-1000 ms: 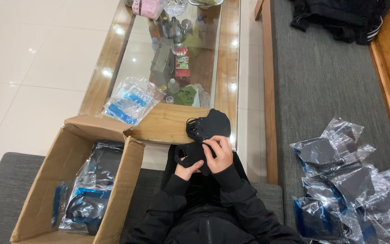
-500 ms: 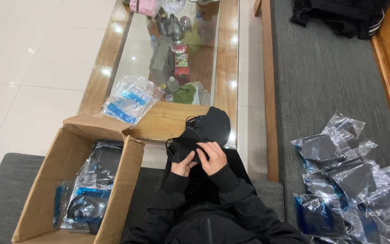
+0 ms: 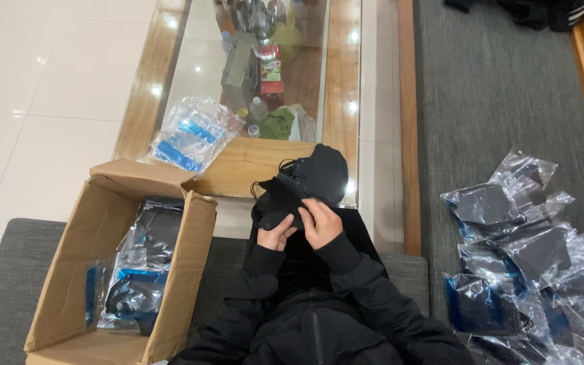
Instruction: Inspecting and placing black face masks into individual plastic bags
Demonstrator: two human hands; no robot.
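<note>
Black fabric pieces point(image 3: 309, 186) sit bunched in both your hands above your lap, just in front of the near edge of the glass-topped table point(image 3: 343, 101); they look like dark cloth masks or similar soft goods, though the fabric is too dark to make out the exact kind.

Starting at your left, the cardboard box point(image 3: 69, 270) stands open on the grey sofa point(image 3: 1, 284) with several clear plastic bags point(image 3: 136, 270) of dark items lying inside it, so by my reading a fair share is already packed away there. Just beyond the box, a small stack of empty-looking clear bags with blue strips point(image 3: 194, 132) rests on the table corner.

In the middle, your left hand point(image 3: 277, 236) pinches the lower edge of the black fabric, its grip closed on the cloth. Your right hand point(image 3: 321, 223) is pressed over the fabric just beside it, fingers curled and closed on the same bundle. The piece you hold is bare, not in a bag.

To your right, a loose heap of bagged dark items point(image 3: 528, 263) covers the grey cushion point(image 3: 495, 101), well apart from the box. Judging from that heap, a good deal of handling is left.
</note>
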